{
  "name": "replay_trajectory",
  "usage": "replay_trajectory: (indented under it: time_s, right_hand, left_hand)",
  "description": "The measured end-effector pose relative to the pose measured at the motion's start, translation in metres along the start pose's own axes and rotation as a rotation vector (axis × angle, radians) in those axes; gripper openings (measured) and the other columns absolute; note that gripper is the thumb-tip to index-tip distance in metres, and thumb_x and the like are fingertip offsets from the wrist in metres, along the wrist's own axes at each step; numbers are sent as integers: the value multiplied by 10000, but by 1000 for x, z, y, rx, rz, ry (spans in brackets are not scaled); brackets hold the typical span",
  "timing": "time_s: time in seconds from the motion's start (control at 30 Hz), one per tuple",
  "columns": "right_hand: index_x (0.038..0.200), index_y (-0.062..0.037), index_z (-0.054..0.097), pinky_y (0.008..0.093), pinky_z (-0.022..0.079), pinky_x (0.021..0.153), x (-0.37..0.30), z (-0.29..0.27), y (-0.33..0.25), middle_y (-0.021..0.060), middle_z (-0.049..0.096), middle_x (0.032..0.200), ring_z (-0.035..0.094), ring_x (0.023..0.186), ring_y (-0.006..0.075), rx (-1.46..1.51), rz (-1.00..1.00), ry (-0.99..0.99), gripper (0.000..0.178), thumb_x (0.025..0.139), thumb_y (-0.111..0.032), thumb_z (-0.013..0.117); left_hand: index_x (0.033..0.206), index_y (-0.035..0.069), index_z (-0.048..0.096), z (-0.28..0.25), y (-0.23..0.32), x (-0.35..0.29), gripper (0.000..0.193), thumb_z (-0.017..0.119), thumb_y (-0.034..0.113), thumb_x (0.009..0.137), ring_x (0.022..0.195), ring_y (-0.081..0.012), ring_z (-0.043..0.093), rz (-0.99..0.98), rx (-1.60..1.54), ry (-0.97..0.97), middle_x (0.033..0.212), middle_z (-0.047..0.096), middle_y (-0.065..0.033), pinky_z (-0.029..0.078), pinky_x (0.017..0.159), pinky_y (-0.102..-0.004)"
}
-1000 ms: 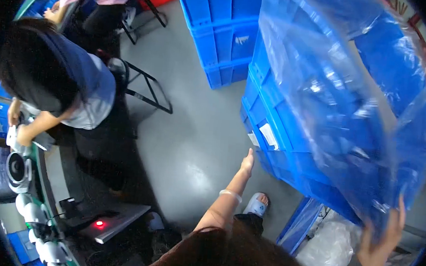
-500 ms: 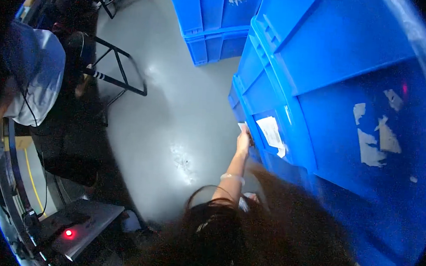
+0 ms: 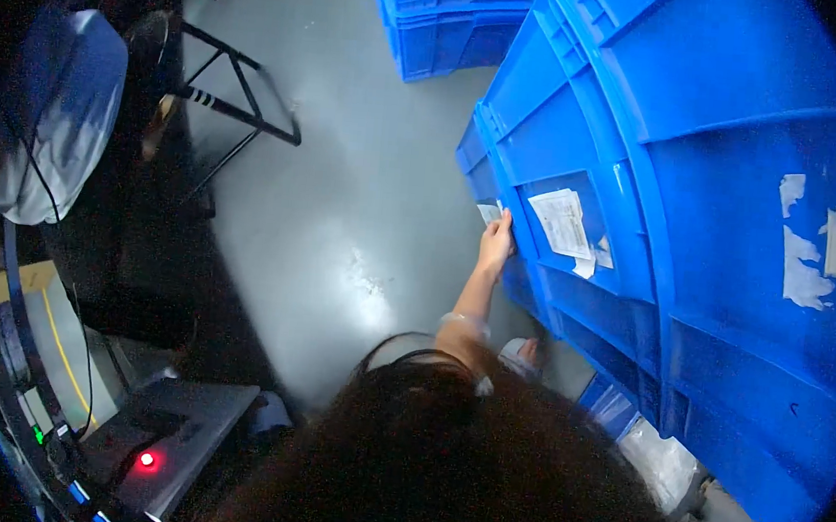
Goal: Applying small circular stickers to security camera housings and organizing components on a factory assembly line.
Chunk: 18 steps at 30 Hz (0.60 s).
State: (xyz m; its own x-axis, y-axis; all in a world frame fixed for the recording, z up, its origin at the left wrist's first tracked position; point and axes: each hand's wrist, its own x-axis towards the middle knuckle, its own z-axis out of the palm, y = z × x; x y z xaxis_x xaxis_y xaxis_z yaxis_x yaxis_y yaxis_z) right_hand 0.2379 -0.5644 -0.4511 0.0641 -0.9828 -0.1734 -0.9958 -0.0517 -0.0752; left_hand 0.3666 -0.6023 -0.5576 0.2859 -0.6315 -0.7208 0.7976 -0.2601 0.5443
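Note:
My left hand (image 3: 496, 243) reaches forward beside a stack of large blue crates (image 3: 627, 228). Its fingers are curled in against the stack's left side, close to a white paper label (image 3: 489, 212) on a lower crate. Whatever is inside the fingers is hidden. A pale band circles the wrist. Just right of the hand, a larger white label (image 3: 562, 223) with a torn lower edge is stuck on the crate above. My right hand does not show; dark hair covers the lower middle of the view.
More blue crates (image 3: 451, 28) stand stacked farther off. On the left are a black-framed stool (image 3: 244, 95), a seated person's pale clothing (image 3: 76, 116) and a dark box with a red light (image 3: 147, 459). Clear plastic bags (image 3: 659, 464) lie at lower right. Grey floor (image 3: 346, 177) runs between.
The view has shifted, so the near crates sit higher and farther right. Plastic bags now show at lower right. My left hand stays by the same label.

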Motion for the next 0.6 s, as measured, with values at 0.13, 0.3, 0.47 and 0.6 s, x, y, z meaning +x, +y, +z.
replay_trajectory:
  time_s: [0.13, 0.3, 0.47, 0.6]
  right_hand:
    - [1132, 16, 460, 317, 443, 587, 9, 74, -16, 174, 586, 819, 553, 653, 262, 94, 80, -75, 306, 856, -111, 497]
    - [1187, 9, 442, 315, 451, 605, 21, 111, -84, 179, 589, 832, 554, 666, 266, 270, 132, -118, 331, 881, -114, 462]
    - [1183, 5, 465, 304, 461, 620, 17, 117, -129, 192, 608, 789, 585, 697, 278, 631, -13, 222, 317, 891, -118, 458]
    - [1130, 42, 488, 324, 468, 686, 15, 123, -106, 252, 591, 895, 581, 787, 312, 584, -338, 701, 284, 879, -89, 467]
  left_hand:
    - [713, 127, 436, 0, 9, -8, 354, 461, 435, 888, 427, -58, 284, 46, 51, -38, 529, 311, 64, 234, 396, -213]
    - [706, 107, 442, -26, 15, -22, 400, 470, 470, 872, 427, -77, 345, 119, 177, 27, 524, 361, 38, 287, 406, -220]
    - [864, 35, 517, -28, 44, -52, 446, 503, 480, 842, 636, -167, 530, 140, 287, 65, 704, 543, -67, 433, 583, -284]
    - [921, 13, 511, 1, 91, -108, 466, 505, 472, 839, 712, -193, 538, 288, 307, 111, 776, 551, -101, 435, 636, -300]
